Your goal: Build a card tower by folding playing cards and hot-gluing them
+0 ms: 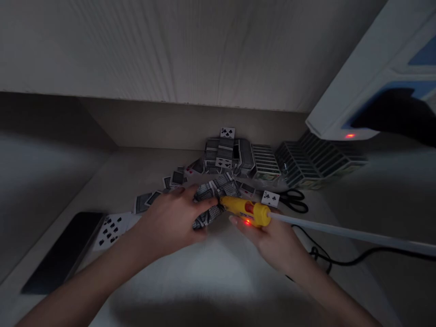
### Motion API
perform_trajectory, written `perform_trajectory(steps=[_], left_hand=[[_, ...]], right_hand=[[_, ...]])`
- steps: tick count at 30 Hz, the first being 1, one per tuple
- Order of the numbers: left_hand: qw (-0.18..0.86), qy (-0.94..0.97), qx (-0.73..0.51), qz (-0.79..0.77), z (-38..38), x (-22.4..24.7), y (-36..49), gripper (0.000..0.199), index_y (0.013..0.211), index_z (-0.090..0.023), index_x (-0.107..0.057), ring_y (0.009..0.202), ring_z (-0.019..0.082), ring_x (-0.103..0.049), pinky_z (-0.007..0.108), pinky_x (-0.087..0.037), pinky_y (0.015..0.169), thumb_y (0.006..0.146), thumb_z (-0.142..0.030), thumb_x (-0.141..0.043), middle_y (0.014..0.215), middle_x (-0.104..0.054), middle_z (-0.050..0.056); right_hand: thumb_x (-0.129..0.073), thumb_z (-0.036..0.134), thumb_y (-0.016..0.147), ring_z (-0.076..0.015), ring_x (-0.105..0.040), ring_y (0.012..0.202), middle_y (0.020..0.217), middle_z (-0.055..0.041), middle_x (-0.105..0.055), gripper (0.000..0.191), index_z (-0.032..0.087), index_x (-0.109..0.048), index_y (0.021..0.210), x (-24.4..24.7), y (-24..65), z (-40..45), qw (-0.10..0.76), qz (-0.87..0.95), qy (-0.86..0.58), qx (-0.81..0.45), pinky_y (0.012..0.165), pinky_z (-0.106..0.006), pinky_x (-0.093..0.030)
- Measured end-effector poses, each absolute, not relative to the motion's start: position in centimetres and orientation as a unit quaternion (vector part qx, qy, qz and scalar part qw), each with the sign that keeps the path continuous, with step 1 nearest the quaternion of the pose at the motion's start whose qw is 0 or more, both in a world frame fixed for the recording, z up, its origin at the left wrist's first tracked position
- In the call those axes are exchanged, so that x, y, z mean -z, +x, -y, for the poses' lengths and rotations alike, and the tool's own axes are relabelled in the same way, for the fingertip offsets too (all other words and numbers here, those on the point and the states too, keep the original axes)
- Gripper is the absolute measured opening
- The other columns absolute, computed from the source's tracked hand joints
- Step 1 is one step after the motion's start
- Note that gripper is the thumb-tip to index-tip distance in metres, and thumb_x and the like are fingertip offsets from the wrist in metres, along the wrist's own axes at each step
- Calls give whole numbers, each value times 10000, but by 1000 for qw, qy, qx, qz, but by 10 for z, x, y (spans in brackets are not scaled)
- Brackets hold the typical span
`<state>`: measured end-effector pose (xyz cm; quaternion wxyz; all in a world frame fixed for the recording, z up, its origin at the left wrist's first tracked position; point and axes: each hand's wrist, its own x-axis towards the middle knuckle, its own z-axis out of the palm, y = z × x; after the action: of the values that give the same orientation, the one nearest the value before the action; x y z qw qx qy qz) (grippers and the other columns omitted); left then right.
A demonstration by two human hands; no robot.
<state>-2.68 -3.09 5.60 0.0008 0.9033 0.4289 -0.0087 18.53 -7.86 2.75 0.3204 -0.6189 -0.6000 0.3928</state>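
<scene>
An "8" with club signs reads on the upright card point(227, 133) at the back, and a "5" with clubs on the small card point(270, 198) near the scissors point(296, 200). The large card point(109, 231) beside the phone point(63, 252) bears rows of black spades; its corner figure is unclear. Blue lettering on the yellow glue gun point(243, 210) is too blurred to read.

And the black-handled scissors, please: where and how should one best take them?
The scissors are probably best taken by their loops, from the right: they seem to lie flat, loops turned right, while the five-of-clubs card lies at the other end, where no blades show.
</scene>
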Motion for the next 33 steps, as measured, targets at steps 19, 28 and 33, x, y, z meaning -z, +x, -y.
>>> perform_trajectory(steps=[19,28,33], left_hand=[[-1,906,-3,-423,35,-50,-29,517,1272,-328,-616,919,346,-680,501,-583,725,757,-306,-648,1167,-639,138],[-4,909,-23,-417,33,-40,-39,506,1271,-340,-609,944,343,-685,487,-590,706,769,-302,-659,1305,-579,151],[-3,911,-26,-411,34,-37,-42,500,1261,-331,-617,961,361,-677,512,-585,718,765,-294,-666,1308,-574,165]], right_hand=[[-588,395,872,-264,-708,953,965,-79,-761,245,248,-721,1018,-34,181,71,300,643,-608,-357,865,-428,-562],[-626,358,861,-258,-712,978,1043,-62,-758,255,271,-710,1085,-35,193,80,295,632,-602,-389,835,-390,-583],[-619,367,868,-229,-727,897,964,-35,-768,249,286,-709,1086,-32,190,77,319,647,-586,-370,757,-353,-598]])
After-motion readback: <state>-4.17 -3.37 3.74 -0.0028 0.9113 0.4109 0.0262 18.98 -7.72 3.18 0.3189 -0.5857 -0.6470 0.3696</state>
